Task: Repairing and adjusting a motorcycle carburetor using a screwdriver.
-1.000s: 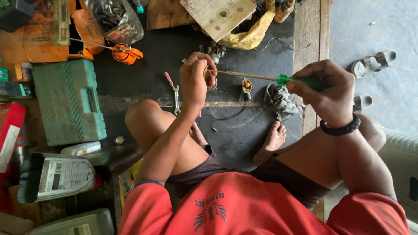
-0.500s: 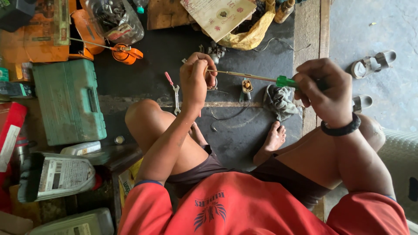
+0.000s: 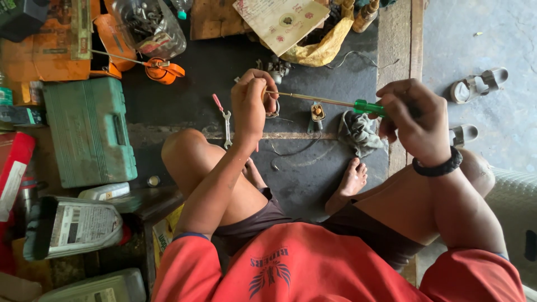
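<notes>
I sat cross-legged on the dark, oil-stained floor mat (image 3: 184,106), knees spread and my bare foot (image 3: 351,182) resting on it. To my left lay the big green plastic tool case (image 3: 89,131), closed and flat, with a grey plastic oil jug (image 3: 72,226) on its side nearer me and an orange tool box (image 3: 47,47) beyond it. Ahead of me, a worn cardboard sheet (image 3: 282,19) leaned over a crumpled yellow plastic bag (image 3: 324,47). A pair of grey sandals (image 3: 475,86) stood apart on the bare concrete to my right.

A grey rag (image 3: 358,131) was bunched on the mat just below my right hand (image 3: 414,120), which was curled tightly round the green handle of a long screwdriver (image 3: 335,102); a black band circled that wrist. The thin metal shaft ran level across to my left hand (image 3: 251,103), which was closed round a small metal part (image 3: 272,107), mostly hidden by my fingers, so I cannot tell its shape. The screwdriver tip met that part, both held up above the mat in front of my knees.

Beneath them on the mat lay a small steel spanner (image 3: 227,126) and a little brass-topped fitting (image 3: 317,113).
</notes>
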